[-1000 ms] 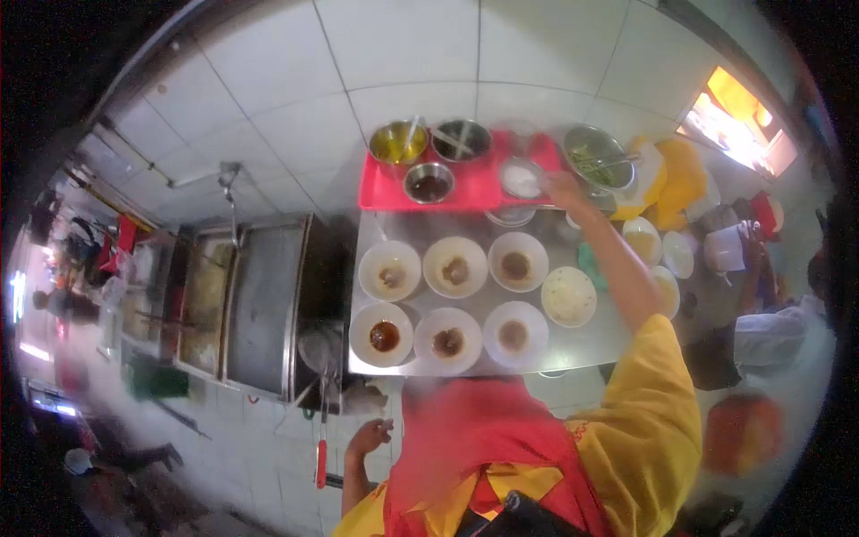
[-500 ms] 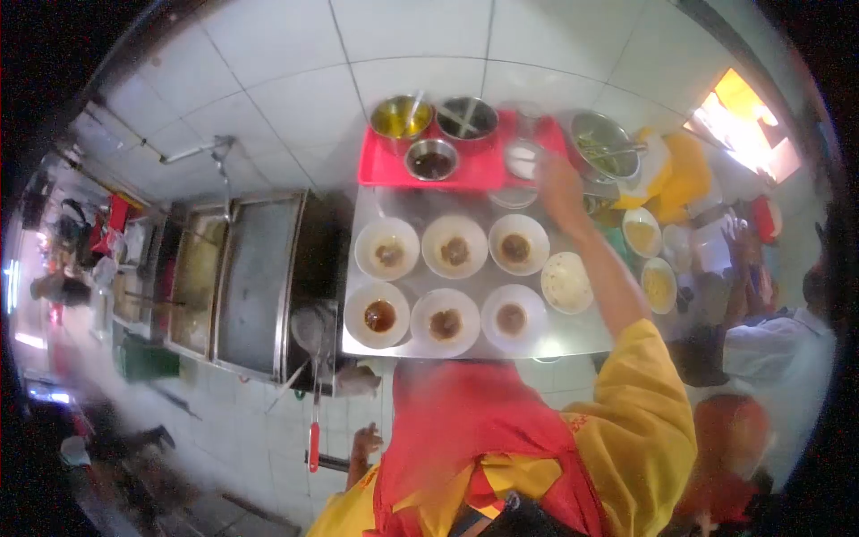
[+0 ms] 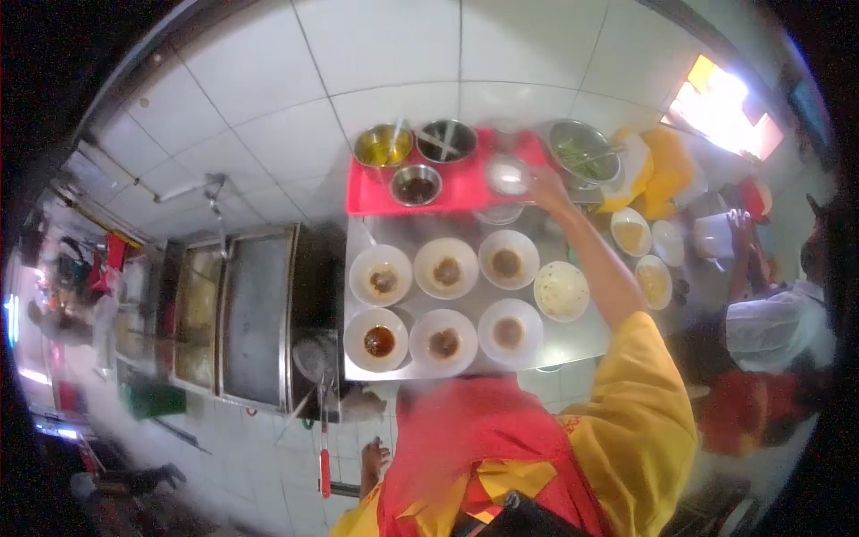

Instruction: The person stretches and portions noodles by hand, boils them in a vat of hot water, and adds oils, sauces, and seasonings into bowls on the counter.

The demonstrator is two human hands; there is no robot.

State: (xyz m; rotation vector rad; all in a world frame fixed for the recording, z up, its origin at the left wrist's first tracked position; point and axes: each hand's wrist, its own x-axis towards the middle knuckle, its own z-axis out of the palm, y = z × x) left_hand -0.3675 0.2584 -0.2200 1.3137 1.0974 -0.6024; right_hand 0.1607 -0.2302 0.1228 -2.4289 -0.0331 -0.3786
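Observation:
My right hand reaches over the red tray to a small clear container of white powder. Its fingers are closed at the container's rim; what they grip is too small and blurred to make out. My left hand hangs low beside the red apron, away from the counter, with loosely parted fingers and nothing visible in it. White bowls with dark sauce, such as one at the front left, stand in two rows below the tray. A bowl with a pale, speckled content sits under my right forearm.
Metal pots of yellow liquid and dark contents share the tray with a small sauce bowl. A bowl of greens stands at the right. Metal vats lie left of the counter. Another person works at far right.
The view has tilted, so the counter and tray sit lower in the picture. My right hand stays at the white powder container; my left hand still hangs low.

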